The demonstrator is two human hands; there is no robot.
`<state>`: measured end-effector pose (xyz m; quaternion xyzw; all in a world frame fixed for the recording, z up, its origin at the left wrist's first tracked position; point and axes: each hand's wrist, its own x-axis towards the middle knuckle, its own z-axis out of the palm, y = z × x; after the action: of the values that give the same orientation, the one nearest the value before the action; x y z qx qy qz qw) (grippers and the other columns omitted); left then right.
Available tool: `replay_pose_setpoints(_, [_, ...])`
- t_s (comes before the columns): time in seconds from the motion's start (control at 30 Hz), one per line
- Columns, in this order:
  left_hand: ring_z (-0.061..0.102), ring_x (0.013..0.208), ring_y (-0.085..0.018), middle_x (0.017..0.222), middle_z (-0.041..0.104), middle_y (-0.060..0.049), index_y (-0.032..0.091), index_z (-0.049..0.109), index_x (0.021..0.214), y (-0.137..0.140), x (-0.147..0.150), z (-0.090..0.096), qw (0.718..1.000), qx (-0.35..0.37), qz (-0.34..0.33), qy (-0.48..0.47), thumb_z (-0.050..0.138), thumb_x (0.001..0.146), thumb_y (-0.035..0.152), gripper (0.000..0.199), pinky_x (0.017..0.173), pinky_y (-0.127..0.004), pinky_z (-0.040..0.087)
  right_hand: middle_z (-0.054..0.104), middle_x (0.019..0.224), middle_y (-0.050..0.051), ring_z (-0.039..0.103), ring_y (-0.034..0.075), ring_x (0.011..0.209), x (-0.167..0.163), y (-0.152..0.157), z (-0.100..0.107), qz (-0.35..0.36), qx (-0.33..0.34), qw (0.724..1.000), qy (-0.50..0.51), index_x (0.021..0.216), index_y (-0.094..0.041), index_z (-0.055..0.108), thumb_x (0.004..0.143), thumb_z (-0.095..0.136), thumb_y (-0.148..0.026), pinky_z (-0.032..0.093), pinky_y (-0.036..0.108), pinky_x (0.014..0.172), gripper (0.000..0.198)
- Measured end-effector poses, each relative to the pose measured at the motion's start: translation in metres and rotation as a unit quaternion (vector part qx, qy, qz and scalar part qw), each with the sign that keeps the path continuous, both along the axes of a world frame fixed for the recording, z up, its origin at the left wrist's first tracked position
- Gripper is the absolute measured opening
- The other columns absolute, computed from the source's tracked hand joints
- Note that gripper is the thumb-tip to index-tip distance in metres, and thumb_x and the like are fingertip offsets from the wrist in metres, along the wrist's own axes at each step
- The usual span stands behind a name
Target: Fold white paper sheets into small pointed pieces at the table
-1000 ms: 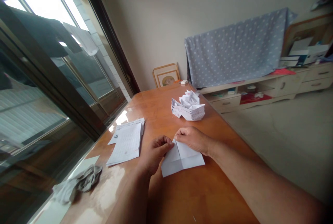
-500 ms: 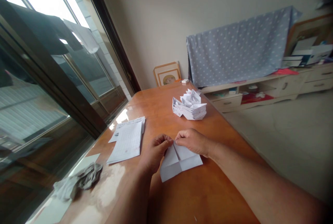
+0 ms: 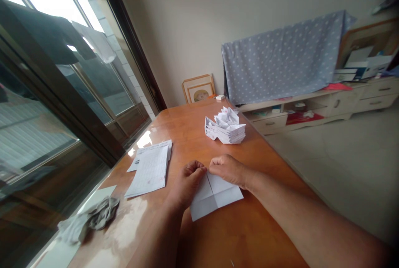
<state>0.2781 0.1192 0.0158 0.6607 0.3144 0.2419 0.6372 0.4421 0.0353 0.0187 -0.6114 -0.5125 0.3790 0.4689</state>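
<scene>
Both of my hands pinch the top of a partly folded sheet of paper over the wooden table. My left hand grips its upper left edge, thumb on top. At the upper right, my right hand has its fingers curled on the paper close to the left fingertips. A crease runs down the middle of the sheet, and a flat strip lies along its lower side. The tip under my fingers is hidden. Beyond my hands stands a stack of folded paper shapes with pointed ends, nested together.
On the left lies a pile of lined paper sheets, with a crumpled grey cloth nearer me. A small white box sits at the table's far end. A framed picture leans behind it. The wooden table's right edge drops to the floor.
The two upper flaps of the paper have come closer together, so the gap along the middle is narrower. Both hands stay pinched at the top. The view has shifted slightly.
</scene>
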Motion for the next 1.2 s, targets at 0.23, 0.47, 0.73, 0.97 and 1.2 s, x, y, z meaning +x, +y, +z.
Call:
replay_pose_setpoints(0.23, [0.039, 0.048, -0.007, 0.059, 0.049, 0.006, 0.018, 0.056, 0.078, -0.001, -0.001, 0.007, 0.999, -0.014, 0.017, -0.026, 0.075, 0.077, 0.043, 0.031, 0.045, -0.021, 0.025, 0.047, 0.059, -0.005, 0.04, 0.01, 0.054, 0.001, -0.002, 0.004, -0.001, -0.029, 0.999, 0.025, 0.069, -0.019, 0.058, 0.073, 0.057, -0.029, 0.028, 0.024, 0.047, 0.011])
replay_pose_setpoints(0.47, [0.039, 0.047, -0.007, 0.057, 0.048, 0.006, 0.018, 0.055, 0.079, 0.009, -0.011, 0.015, 0.997, -0.026, 0.06, -0.039, 0.076, 0.075, 0.042, 0.032, 0.045, -0.02, 0.026, 0.047, 0.057, -0.005, 0.04, 0.01, 0.051, 0.004, -0.004, 0.009, 0.004, -0.038, 0.999, 0.035, 0.065, -0.019, 0.055, 0.071, 0.056, -0.028, 0.027, 0.024, 0.046, 0.011])
replay_pose_setpoints(0.73, [0.045, 0.049, -0.008, 0.059, 0.053, 0.005, 0.018, 0.057, 0.081, 0.024, -0.023, 0.016, 0.993, -0.019, 0.102, -0.053, 0.077, 0.074, 0.043, 0.033, 0.048, -0.019, 0.029, 0.054, 0.055, -0.003, 0.044, 0.01, 0.051, 0.012, -0.005, 0.008, 0.003, -0.035, 0.999, 0.023, 0.065, -0.018, 0.06, 0.067, 0.054, -0.021, 0.028, 0.024, 0.047, 0.007])
replay_pose_setpoints(0.97, [0.044, 0.047, -0.008, 0.057, 0.052, 0.005, 0.018, 0.057, 0.081, 0.028, -0.028, 0.017, 0.995, -0.019, 0.098, -0.01, 0.078, 0.073, 0.05, 0.04, 0.046, -0.02, 0.027, 0.061, 0.058, 0.001, 0.052, 0.012, 0.054, 0.027, -0.009, 0.014, 0.007, -0.056, 0.998, 0.014, 0.061, -0.017, 0.062, 0.067, 0.057, -0.021, 0.033, 0.023, 0.049, 0.009])
replay_pose_setpoints(1.2, [0.043, 0.052, -0.008, 0.061, 0.05, 0.005, 0.017, 0.057, 0.079, 0.025, -0.018, 0.01, 0.999, 0.001, 0.043, -0.011, 0.078, 0.074, 0.05, 0.04, 0.05, -0.02, 0.028, 0.064, 0.071, 0.0, 0.053, 0.013, 0.063, 0.017, -0.001, 0.004, 0.003, -0.017, 1.0, 0.003, 0.076, -0.016, 0.065, 0.081, 0.06, -0.038, 0.04, 0.024, 0.058, 0.023])
